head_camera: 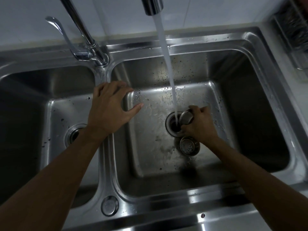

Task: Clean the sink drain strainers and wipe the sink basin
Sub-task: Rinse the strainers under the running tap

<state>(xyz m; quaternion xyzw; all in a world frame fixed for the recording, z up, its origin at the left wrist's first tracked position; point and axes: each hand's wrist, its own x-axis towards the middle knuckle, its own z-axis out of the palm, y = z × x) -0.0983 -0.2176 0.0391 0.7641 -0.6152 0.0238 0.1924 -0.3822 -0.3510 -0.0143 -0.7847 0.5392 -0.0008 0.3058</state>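
Observation:
A steel double sink fills the view. In the right basin (pixel 150 155), my right hand (pixel 200 124) grips a round metal strainer (pixel 186 117) beside the running water stream (pixel 168 67), just above the open drain hole (pixel 174 126). A second perforated strainer basket (pixel 189 146) lies on the basin floor just in front of the drain. My left hand (pixel 110 105) hovers with fingers spread over the divider between the basins, holding nothing. The left basin's drain (pixel 74 135) shows beneath my left forearm.
The tap's base and lever (pixel 93 52) stand at the back on the divider; its spout (pixel 152 5) hangs overhead, pouring water. A round cap (pixel 109 205) sits on the front rim. A rack (pixel 293 30) stands at the back right.

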